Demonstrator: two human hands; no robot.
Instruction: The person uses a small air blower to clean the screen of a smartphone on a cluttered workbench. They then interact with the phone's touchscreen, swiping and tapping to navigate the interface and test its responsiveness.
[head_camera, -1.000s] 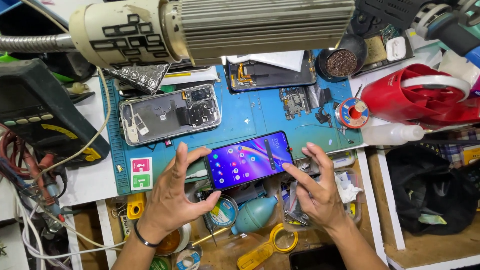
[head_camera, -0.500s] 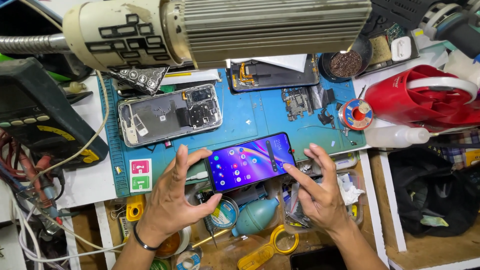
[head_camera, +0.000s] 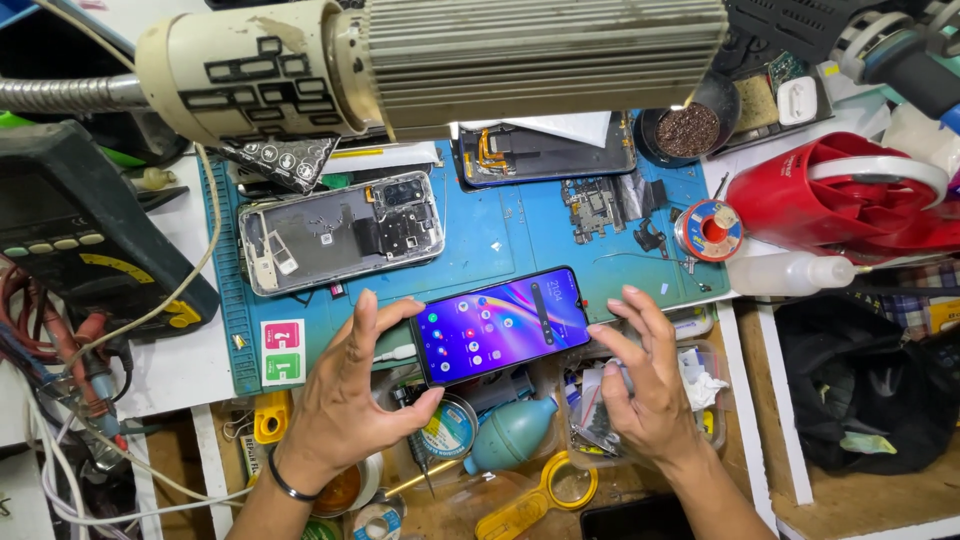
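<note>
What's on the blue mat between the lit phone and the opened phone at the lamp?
Head view: only bare blue mat lies between the lit phone and the opened phone.

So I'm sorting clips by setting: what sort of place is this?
Most likely a phone repair bench: an opened phone on a blue mat, a lit phone between both hands, and a solder spool.
</note>
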